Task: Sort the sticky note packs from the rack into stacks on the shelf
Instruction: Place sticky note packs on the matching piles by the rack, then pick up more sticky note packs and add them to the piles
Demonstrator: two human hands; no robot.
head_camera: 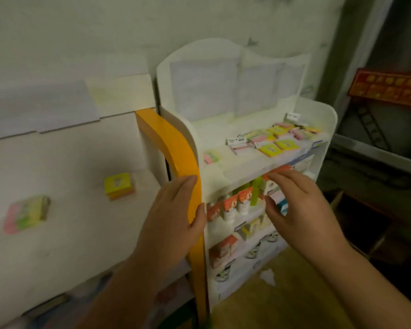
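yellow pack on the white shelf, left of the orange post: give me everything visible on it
The yellow pack is a small, blocky sticky note pack with a bright yellow top bearing a pale, blurred label. Its lower layers look orange, so it may be two packs stacked; blur prevents certainty. It lies flat on the white shelf, turned slightly askew, left of the orange post. Neither hand touches it: the left hand is to its right, by the post. A pink and green pack lies apart, farther left.
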